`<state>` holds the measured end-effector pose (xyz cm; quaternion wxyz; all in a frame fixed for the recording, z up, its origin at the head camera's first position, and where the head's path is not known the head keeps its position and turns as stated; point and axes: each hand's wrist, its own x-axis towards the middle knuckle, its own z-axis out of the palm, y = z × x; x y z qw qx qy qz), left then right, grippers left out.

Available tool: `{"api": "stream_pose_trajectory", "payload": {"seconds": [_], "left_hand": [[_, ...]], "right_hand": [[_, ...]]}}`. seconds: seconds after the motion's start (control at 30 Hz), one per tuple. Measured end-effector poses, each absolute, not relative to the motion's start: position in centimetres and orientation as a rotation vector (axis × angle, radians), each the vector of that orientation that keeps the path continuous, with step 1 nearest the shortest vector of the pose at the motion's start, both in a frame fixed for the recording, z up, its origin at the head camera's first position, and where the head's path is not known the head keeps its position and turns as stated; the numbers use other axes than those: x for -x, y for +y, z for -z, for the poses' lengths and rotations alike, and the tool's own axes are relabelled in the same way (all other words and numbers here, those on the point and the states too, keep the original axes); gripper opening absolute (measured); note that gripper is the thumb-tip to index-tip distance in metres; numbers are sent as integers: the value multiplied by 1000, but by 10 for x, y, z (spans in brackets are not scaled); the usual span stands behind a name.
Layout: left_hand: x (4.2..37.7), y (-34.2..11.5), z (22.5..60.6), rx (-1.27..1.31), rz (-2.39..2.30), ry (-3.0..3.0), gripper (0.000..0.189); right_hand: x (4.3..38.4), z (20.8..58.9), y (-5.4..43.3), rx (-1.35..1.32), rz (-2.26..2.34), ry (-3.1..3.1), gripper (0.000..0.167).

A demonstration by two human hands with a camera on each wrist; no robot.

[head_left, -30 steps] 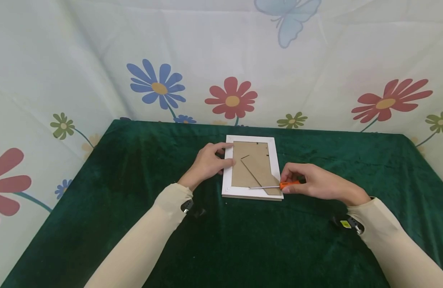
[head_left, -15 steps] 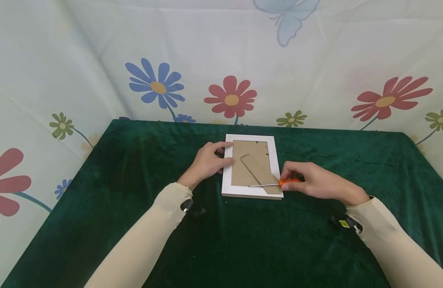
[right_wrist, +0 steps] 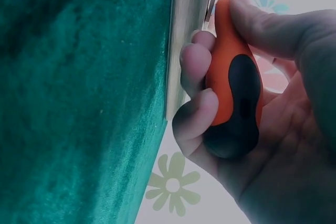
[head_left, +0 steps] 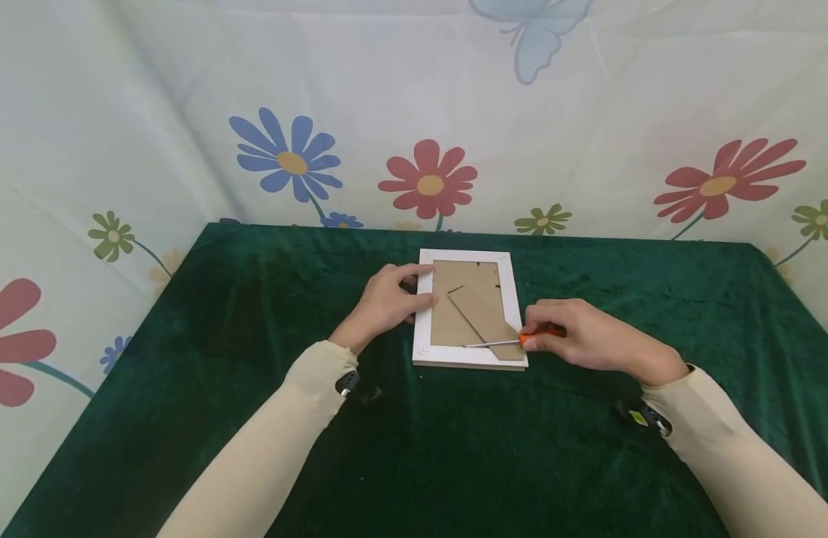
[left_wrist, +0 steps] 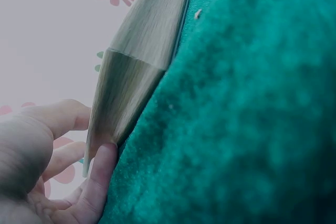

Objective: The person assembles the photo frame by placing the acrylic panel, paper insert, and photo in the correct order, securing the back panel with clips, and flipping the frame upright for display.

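A white picture frame (head_left: 423, 317) lies back side up, with its brown backing board (head_left: 481, 288) showing. Slanting across that board is an easel stand (head_left: 498, 329), which reaches the lower right corner. My left hand (head_left: 387, 300) grips the left side of the picture frame; in the left wrist view its fingers (left_wrist: 100, 179) bend round the wooden edge. My right hand (head_left: 582, 334) holds a screwdriver (right_wrist: 223, 77) by its orange and black handle. The thin metal shaft (head_left: 488, 344) points left, low over the board near the stand. Whether its tip touches anything is unclear.
Dark green velvet cloth (head_left: 414, 448) covers the table under the picture frame. Behind the table's far edge hangs a white sheet (head_left: 360, 67) printed with flowers and a butterfly. Small dark tabs (head_left: 498, 286) show along the board's upper right edges.
My right hand has turned slightly, with less of the orange handle now showing in the head view. The left hand and picture frame keep their places; the head view has shifted a little.
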<state>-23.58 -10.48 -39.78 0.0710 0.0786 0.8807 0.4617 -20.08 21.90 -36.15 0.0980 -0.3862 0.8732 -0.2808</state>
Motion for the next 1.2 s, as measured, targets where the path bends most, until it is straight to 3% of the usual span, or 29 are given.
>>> {"api": "stream_pose_trajectory", "payload": {"seconds": [1.2], "left_hand": [[236,-103,398,-250,-1373,2662,63]], "right_hand": [[203,352,216,946,794,2519,4]]}}
